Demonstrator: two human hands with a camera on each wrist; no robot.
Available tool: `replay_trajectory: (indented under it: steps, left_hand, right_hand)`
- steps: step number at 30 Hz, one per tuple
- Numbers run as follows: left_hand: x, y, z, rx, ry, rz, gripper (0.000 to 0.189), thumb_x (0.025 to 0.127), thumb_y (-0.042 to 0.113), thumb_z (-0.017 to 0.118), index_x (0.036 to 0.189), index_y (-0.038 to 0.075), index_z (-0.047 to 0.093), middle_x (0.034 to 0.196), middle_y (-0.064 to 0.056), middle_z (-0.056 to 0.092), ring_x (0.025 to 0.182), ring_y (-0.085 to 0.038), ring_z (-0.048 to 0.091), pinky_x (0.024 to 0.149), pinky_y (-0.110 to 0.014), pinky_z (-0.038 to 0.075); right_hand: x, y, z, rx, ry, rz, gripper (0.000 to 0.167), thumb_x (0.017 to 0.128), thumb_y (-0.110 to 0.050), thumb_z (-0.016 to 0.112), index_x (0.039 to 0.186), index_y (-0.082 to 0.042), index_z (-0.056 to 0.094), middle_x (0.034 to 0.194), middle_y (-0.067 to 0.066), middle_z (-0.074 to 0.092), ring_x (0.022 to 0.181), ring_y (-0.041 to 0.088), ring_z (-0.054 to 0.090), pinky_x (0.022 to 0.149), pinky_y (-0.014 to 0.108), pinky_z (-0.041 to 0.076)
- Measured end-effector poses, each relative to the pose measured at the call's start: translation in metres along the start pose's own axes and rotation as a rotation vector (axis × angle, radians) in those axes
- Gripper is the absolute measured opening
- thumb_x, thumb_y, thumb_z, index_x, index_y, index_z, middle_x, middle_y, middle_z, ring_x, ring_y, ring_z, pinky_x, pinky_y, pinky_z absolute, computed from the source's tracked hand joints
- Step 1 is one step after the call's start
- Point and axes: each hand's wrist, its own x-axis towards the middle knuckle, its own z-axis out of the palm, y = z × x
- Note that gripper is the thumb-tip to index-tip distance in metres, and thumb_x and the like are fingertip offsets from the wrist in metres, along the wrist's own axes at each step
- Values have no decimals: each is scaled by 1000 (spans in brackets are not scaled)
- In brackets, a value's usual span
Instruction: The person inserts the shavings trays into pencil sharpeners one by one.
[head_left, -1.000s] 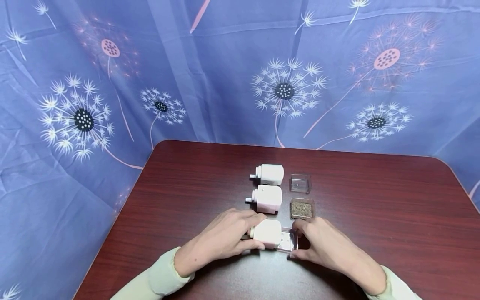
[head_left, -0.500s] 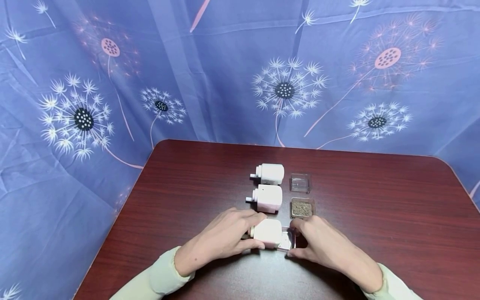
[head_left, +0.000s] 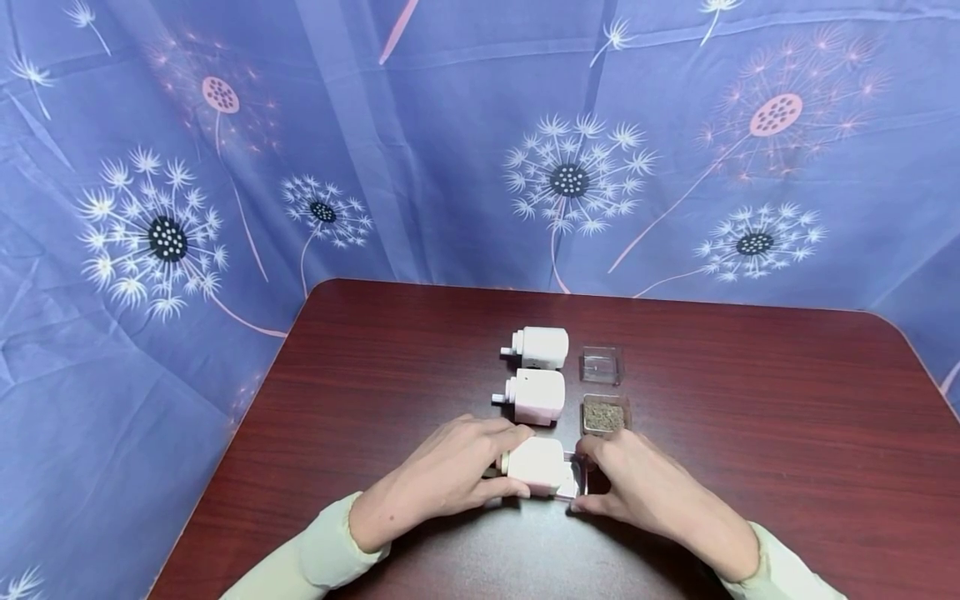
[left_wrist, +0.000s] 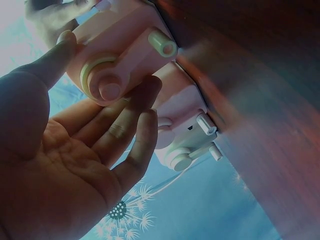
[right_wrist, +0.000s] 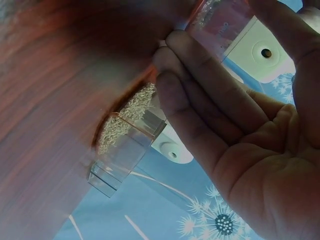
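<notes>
My left hand (head_left: 467, 467) grips a pale pink crank pencil sharpener (head_left: 535, 465) by its sides on the table, thumb at the near side. In the left wrist view, its crank handle (left_wrist: 162, 44) points toward the hand. At the sharpener's other end, my right hand (head_left: 645, 483) pinches a clear shavings drawer (head_left: 572, 481) that is partly inside the body. Through the right wrist view, the drawer (right_wrist: 217, 25) shows next to the end with the pencil hole (right_wrist: 266, 53). Two more sharpeners, one pink (head_left: 538, 397) and one white (head_left: 544, 347), lie behind in a row.
Just beyond my right hand sits a clear drawer full of shavings (head_left: 603, 416). Behind it stands another clear drawer (head_left: 601, 365) with no shavings visible. The dark red wooden table (head_left: 405, 350) meets a blue dandelion-print cloth (head_left: 450, 167) at the back.
My right hand has shifted slightly left, and the clear drawer has slid further into the pink sharpener. The left hand has stayed in place around the body.
</notes>
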Motion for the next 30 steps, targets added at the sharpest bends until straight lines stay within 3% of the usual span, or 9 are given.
replay_trajectory:
  steps: [9, 30]
  left_hand:
    - [0, 0, 2, 1, 5, 11, 48, 93, 55, 78, 131, 27, 67, 111, 15, 68, 94, 2, 62, 84, -33, 54]
    - [0, -1, 0, 13, 3, 25, 48, 93, 55, 77, 130, 26, 67, 112, 14, 69, 96, 0, 64, 84, -34, 55]
  right_hand:
    - [2, -2, 1, 1, -7, -6, 42, 75, -38, 97, 92, -13, 68, 70, -14, 59, 59, -4, 43, 50, 20, 42]
    - [8, -5, 4, -44, -2, -15, 45, 74, -41, 97, 87, -14, 63, 66, -13, 53, 56, -2, 38, 47, 20, 37]
